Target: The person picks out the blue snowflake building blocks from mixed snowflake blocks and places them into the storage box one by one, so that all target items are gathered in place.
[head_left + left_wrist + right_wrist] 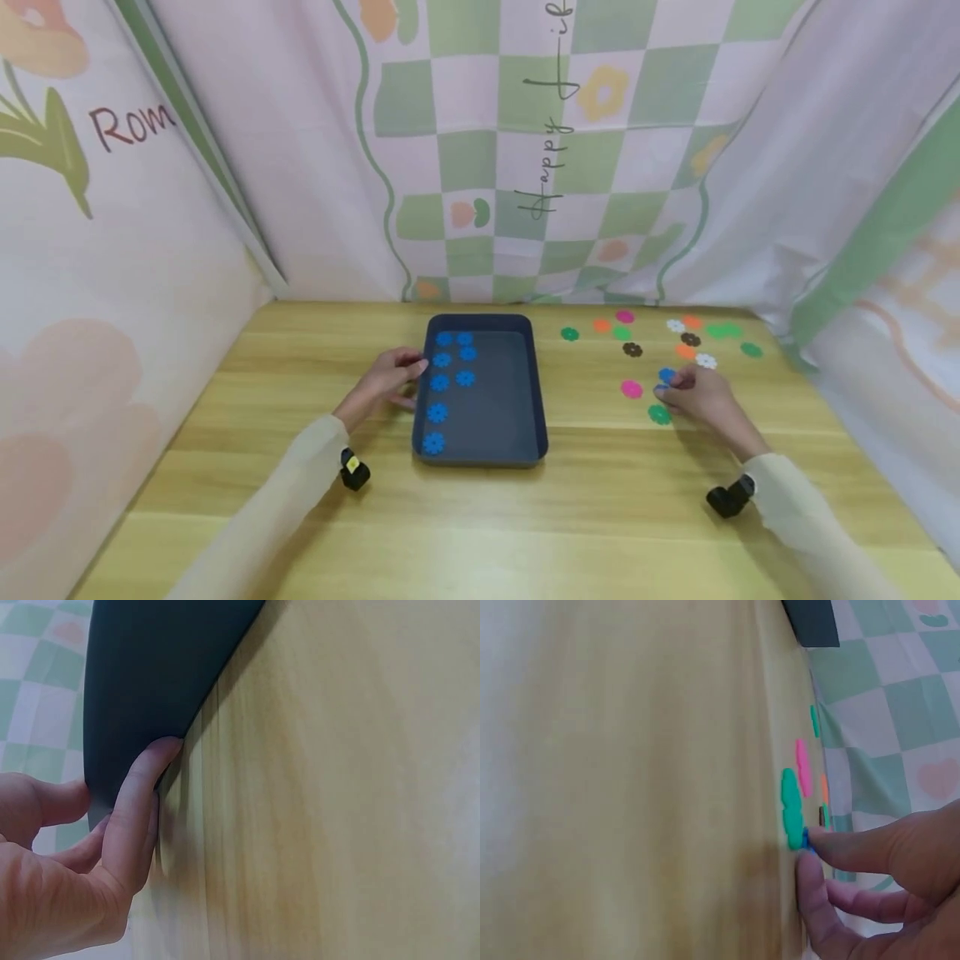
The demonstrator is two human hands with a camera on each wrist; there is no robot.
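A dark rectangular tray [498, 421] lies on the table, with several blue flower-shaped pieces [437, 412] in a left-hand column and a shorter one beside it. At the tray's left side, my left hand [390, 375] holds the wall. In the left wrist view its thumb [66, 802] is at the rim and its fingers [135, 799] lie along the outside. Right of the tray, my right hand [701, 396] pinches a blue flower piece [807, 838] low over the table, thumb against forefinger. A green flower piece [659, 415] lies just beside those fingertips.
Loose flower pieces are scattered at the back right: pink [632, 389], brown [632, 350], orange [602, 326], white [706, 361] and several green ones [752, 350]. A patterned curtain [525, 167] hangs behind the wooden table [480, 533].
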